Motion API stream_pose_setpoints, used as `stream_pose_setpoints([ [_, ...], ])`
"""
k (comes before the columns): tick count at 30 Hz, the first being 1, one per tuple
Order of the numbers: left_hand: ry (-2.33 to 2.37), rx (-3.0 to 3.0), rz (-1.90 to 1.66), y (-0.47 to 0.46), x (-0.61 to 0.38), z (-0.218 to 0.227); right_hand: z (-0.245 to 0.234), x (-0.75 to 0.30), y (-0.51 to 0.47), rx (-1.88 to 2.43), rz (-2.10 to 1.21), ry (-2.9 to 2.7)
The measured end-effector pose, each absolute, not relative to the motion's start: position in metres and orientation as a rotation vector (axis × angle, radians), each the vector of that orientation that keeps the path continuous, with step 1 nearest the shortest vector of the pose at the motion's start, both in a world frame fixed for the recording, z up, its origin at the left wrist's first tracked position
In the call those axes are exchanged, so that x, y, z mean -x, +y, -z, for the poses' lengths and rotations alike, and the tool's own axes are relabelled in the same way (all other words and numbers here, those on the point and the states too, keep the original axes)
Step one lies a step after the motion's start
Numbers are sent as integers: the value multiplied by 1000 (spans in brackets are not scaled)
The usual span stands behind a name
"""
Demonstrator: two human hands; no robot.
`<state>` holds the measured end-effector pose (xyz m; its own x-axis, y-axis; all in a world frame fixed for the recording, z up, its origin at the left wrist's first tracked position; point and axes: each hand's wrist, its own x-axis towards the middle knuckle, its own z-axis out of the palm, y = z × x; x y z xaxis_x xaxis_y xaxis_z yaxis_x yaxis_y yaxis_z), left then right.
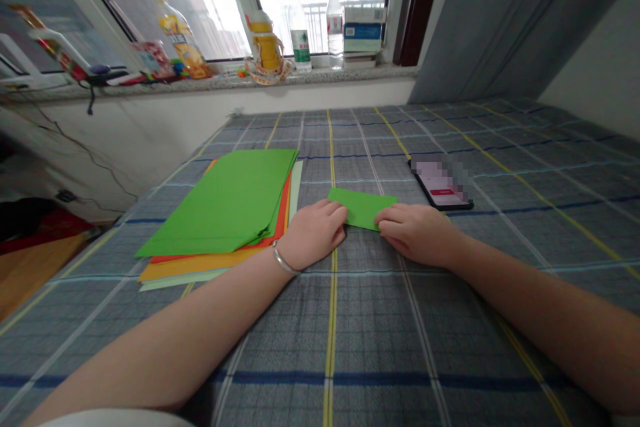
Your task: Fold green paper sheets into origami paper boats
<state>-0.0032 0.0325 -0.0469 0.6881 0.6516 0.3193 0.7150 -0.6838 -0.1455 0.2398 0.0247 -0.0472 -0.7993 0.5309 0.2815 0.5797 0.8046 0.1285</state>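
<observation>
Two bare forearms reach in from the bottom edge, over a grey plaid cloth (350, 333) with yellow and blue lines that covers the surface. A thin silver bracelet (284, 261) sits on the left wrist. The left hand (313, 237) lies knuckles up, its fingers (336, 212) bent and close together, the tips pressing on the left end of a folded green paper (363, 207). The right hand (415, 233) meets it from the other side, fingers (393, 219) narrow and curled, holding down the paper's near right corner. The paper lies flat on the cloth between the two hands, near the middle of the surface.

Just left of the left hand is a fanned stack of coloured sheets (225, 207), green on top, with orange, yellow and pale sheets showing beneath. Beyond the right hand lies a phone (443, 183), screen lit.

Farther back, the window sill (320, 77) carries two clear water bottles (299, 30), a yellow bottle (267, 40), an orange drink bottle (183, 37) and stacked boxes (364, 30).
</observation>
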Motion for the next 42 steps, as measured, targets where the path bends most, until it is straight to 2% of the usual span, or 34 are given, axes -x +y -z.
stream_pose_setpoints([
  [21, -1043, 2524, 233, 36, 14, 43, 43, -267, 41, 821, -16, -2784],
  [27, -1076, 2580, 185, 39, 18, 44, 42, -268, 41, 869, 12, -2818],
  [32, -1181, 2610, 289, 35, 16, 41, 43, -266, 38, 903, 65, -2775],
  [38, -871, 2731, 257, 34, 13, 47, 45, -253, 32, 973, 183, -2754],
  [42, -826, 2664, 249, 37, 13, 51, 47, -250, 32, 1027, 230, -2716],
])
